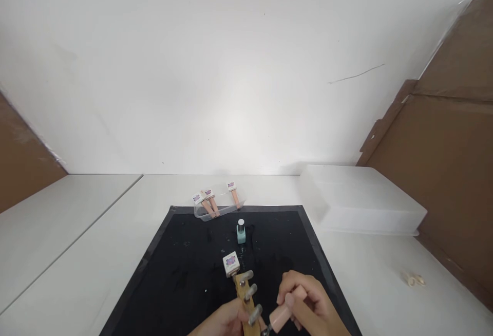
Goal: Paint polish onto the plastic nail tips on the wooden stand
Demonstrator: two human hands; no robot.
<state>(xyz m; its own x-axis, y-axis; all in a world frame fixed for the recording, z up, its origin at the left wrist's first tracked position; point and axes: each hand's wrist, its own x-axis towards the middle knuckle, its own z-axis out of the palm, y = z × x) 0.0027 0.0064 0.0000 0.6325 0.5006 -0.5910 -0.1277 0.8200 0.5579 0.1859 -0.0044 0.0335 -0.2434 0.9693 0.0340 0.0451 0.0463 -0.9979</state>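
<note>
My left hand (227, 319) grips a yellowish strip (242, 285) at the bottom of the view. Several greyish, nail-tip-like pieces (250, 292) stick out from its right side. My right hand (308, 300) is closed around a pink nail polish cap (280, 317), tilted with its lower end close to the strip. A dark shiny bit shows there, and whether it belongs to the cap or the strip I cannot tell. Just beyond the strip is a white square nail polish bottle (231, 262) with a purple flower print. Farther back stands a teal nail polish bottle (241, 234).
A clear plastic tray (227, 212) with 3 pink-capped, flower-printed bottles lies at the back edge of the black mat (185, 254). To the right is an upturned white translucent bin (365, 202). Small beige rings (414, 279) lie on the white table at far right.
</note>
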